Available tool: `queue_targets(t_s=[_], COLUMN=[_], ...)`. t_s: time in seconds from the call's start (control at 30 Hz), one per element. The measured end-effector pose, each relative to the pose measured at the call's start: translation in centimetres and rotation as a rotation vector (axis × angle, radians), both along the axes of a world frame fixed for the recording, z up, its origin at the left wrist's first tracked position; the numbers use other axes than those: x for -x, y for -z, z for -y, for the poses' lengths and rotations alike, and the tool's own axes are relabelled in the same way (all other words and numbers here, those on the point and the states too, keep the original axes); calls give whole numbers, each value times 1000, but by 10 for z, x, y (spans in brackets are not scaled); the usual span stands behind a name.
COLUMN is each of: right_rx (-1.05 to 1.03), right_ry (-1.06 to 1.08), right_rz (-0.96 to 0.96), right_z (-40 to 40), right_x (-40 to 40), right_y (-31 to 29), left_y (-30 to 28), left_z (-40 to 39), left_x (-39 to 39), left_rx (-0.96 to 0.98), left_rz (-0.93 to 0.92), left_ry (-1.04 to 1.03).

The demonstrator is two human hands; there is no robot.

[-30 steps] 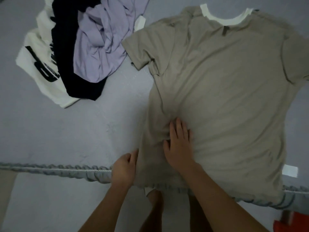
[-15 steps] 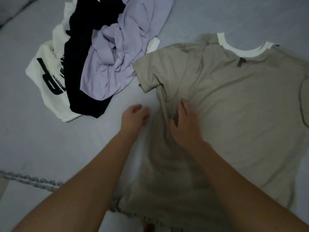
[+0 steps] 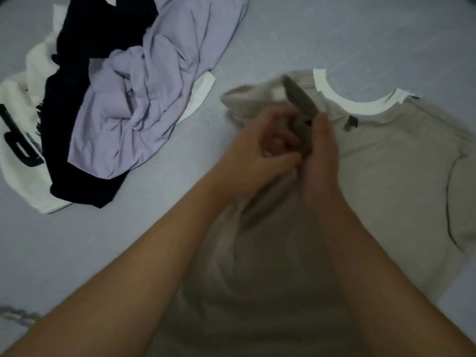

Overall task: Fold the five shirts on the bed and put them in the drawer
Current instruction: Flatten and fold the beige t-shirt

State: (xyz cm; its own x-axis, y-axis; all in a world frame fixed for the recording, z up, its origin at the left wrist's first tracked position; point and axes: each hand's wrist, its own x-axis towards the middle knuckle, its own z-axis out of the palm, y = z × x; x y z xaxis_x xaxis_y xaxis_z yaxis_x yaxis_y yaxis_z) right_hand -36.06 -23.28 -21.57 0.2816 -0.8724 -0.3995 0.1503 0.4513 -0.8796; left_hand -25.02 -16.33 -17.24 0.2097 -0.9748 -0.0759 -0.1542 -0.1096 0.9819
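Observation:
A beige shirt [image 3: 386, 161] with a white collar lies spread on the grey bed, its neck pointing away from me. My left hand [image 3: 260, 150] grips the shirt's left sleeve area with curled fingers. My right hand [image 3: 320, 148] is right beside it and pinches a raised fold of the same beige cloth near the shoulder. The two hands touch each other, and the cloth between them is bunched and blurred. My forearms cover the shirt's lower part.
A heap of shirts lies at the upper left: a lilac shirt [image 3: 154, 86] on top, a black shirt [image 3: 77, 140] under it, a white shirt [image 3: 18, 124] with black print beneath. Grey bedsheet [image 3: 334, 34] surrounds everything. The bed's edge trim [image 3: 15, 314] shows at lower left.
Both hands moved up the shirt from the hem toward the left shoulder. They went from lying on the cloth to gripping the sleeve, which is now lifted and bunched.

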Motion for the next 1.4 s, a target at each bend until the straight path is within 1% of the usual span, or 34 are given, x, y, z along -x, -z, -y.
queue_targets(t_s=[0.03, 0.07, 0.13, 0.17, 0.2, 0.23, 0.27, 0.3, 0.33, 0.43, 0.47, 0.5, 0.53, 0.57, 0.6, 0.63, 0.67, 0.73, 0.77, 0.8, 0.83, 0.87, 0.9, 0.93, 0.97, 1.0, 1.03, 1.07, 1.1, 1.13, 1.2, 1.27, 1.33, 1.4], right_rx=[-76, -155, -338, -403, -434, -428, -391, -313, -171, 486, 658, 764, 816, 848, 876, 878, 837, 740, 759, 773, 735, 643, 503, 328, 130, -37, -145, -205, -227, -230, -241, -281, -287, -223], right_ry=[50, 87, 123, 116, 95, 74, 53, 22, -29, -310, -401, -501, -618, -730, -800, -818, -788, -644, -541, -450, -390, -353, -315, -259, -178, -74, 44, 158, 245, 300, 343, 296, 203, 145], right_rz=[5, -15, -41, -85, -128, -147, -147, -173, -274, -863, -1024, -1146, -1238, -1300, -1317, -1257, -1145, -921, -875, -874, -903, -950, -982, -961, -866, -727, -603, -517, -477, -478, -564, -602, -610, -583], right_z=[8, 12, 15, 16, 16, 17, 17, 16, 13, 6, 7, 9, 13, 16, 19, 23, 27, 41, 51, 64, 78, 91, 102, 108, 109, 105, 98, 89, 78, 67, 44, 28, 25, 31], right_x=[12, 24, 43, 47, 51, 52, 52, 51, 51, 50, 47, 42, 35, 30, 24, 19, 15, 12, 14, 19, 26, 36, 47, 60, 71, 82, 92, 101, 108, 114, 120, 119, 112, 104], right_y=[2, 8, 21, 25, 28, 31, 32, 31, 29, 27, 25, 23, 22, 21, 19, 14, 7, -14, -26, -34, -39, -41, -38, -32, -25, -18, -11, -3, 4, 11, 20, 23, 19, 11], left_y=[5, 13, 38, 48, 56, 62, 66, 69, 70, 73, 73, 73, 73, 73, 73, 73, 72, 65, 62, 61, 59, 56, 53, 53, 54, 56, 58, 61, 64, 68, 75, 76, 72, 67], left_z=[-6, -15, -44, -63, -83, -103, -121, -137, -150, -178, -185, -190, -195, -200, -204, -209, -214, -222, -225, -229, -233, -236, -238, -242, -245, -250, -253, -258, -262, -269, -283, -293, -300, -307], left_x=[9, 14, 12, 7, 4, 5, 9, 15, 22, 37, 41, 45, 48, 51, 54, 56, 57, 58, 58, 59, 60, 61, 63, 66, 69, 69, 67, 64, 59, 56, 52, 52, 54, 58], left_rx=[-71, -133, -302, -441, -578, -682, -740, -750, -738, -699, -686, -675, -660, -638, -612, -578, -535, -445, -402, -354, -319, -298, -290, -285, -295, -322, -367, -428, -519, -621, -772, -817, -743, -626], left_rz=[-15, 24, 267, 391, 454, 452, 405, 355, 346, 500, 540, 559, 578, 604, 644, 683, 719, 798, 815, 807, 787, 766, 758, 770, 776, 777, 764, 775, 798, 808, 771, 705, 650, 626], left_ry=[72, 41, -200, -305, -358, -360, -335, -300, -261, -162, -155, -159, -167, -169, -169, -177, -200, -249, -258, -250, -237, -215, -196, -178, -153, -133, -127, -129, -130, -118, -63, -8, -24, -4])
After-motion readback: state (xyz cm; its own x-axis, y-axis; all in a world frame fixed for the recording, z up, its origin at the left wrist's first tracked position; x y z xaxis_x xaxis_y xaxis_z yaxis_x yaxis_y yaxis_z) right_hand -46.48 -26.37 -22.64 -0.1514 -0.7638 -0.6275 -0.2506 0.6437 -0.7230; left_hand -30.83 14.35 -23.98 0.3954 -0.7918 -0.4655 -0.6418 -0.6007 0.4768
